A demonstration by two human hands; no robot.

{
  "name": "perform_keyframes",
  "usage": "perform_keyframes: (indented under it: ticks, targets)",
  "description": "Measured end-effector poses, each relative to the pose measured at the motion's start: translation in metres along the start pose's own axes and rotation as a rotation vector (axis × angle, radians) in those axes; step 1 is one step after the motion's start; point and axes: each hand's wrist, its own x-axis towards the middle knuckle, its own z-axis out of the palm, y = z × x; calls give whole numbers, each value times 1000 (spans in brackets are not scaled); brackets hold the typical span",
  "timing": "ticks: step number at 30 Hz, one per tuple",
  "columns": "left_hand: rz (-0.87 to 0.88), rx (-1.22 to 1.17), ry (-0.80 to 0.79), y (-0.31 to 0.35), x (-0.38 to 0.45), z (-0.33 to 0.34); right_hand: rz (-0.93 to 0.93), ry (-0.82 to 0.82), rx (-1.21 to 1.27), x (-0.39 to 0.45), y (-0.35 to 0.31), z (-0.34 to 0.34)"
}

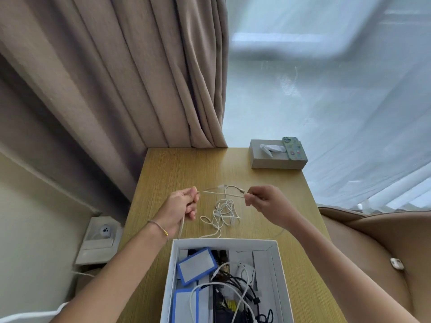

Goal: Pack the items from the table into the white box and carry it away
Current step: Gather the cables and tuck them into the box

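A beige cable (221, 194) stretches between my two hands above the wooden table (177, 173). My left hand (182, 206) grips one part of it, and the cable hangs down from that fist toward the box. My right hand (263, 201) pinches the cable near its plug end. Beneath the hands a tangled white cable (225, 212) lies on the table. The open white box (170, 276) stands at the near edge and holds blue-framed cards (197, 264), black and white cables and other small items.
A grey tissue box (275, 159) with a phone (294, 148) on top stands at the table's far right corner. Brown curtains hang behind on the left, sheer white ones on the right. A tan chair (377, 241) is at the right, a wall socket (102, 238) at the left.
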Motion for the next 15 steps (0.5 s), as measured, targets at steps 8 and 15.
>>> perform_keyframes:
  ticks: [8, 15]
  targets:
    - [9, -342, 17, 13, -8, -12, -8, -57, -3, 5, -2, -12]
    - [-45, -779, 133, 28, -8, -35, 40, 29, 322, 4, -8, -29]
